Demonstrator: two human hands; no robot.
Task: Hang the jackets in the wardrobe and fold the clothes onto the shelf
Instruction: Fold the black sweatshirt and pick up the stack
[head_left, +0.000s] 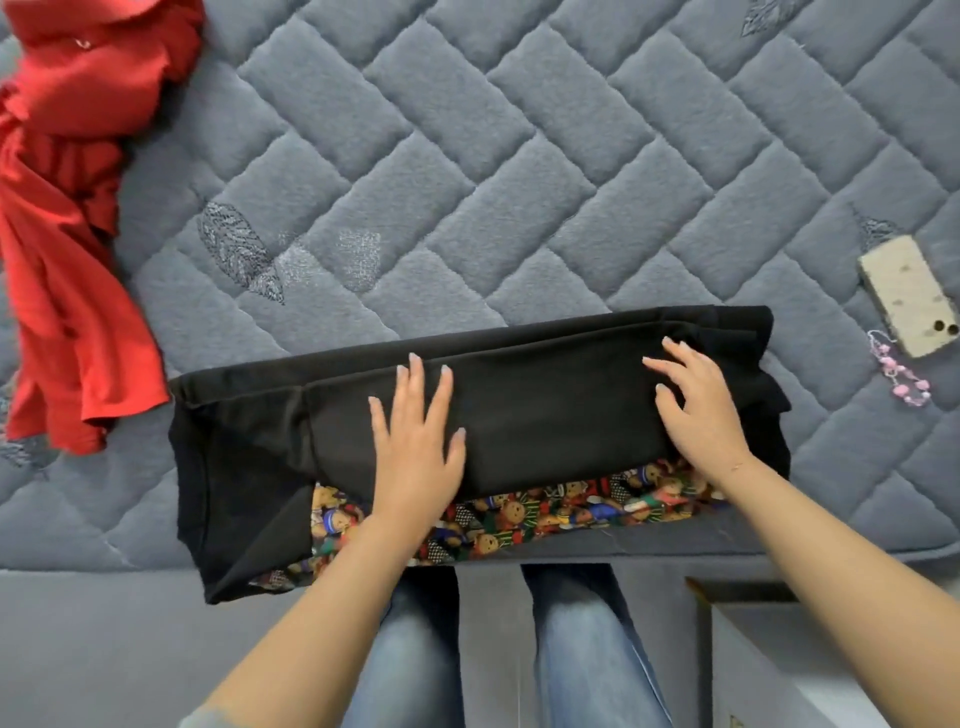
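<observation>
Both hands flat, no grip on anything: left hand has straight fingers spread on the middle of the black garment; right hand presses with fingers slightly bent near its right end. Neither pinches cloth.

Garment is already folded into a long band, lying crosswise at the near edge of the bed, on top of a printed cloth with a bear pattern. Left end looks looser, with a flap drooping over the bed edge.

Step in hand, by my read: smoothing before the next fold. To do it well:
- sweep palms outward from centre to push air and creases to the ends
- square the loose left flap first, or the fold comes out skewed
- keep one palm down as anchor while the other lifts an end across
- don't drag the printed cloth along underneath; knit on cotton tends to creep

Surface: quilted grey mattress, soft, so pressure sinks and edges won't crease sharp.

Elsewhere: red garment heaped at far left, unfolded. Phone with pink bead strap at right, well apart from the work. Pale box on the floor beside the person's right leg. Wardrobe and shelf not in view.
</observation>
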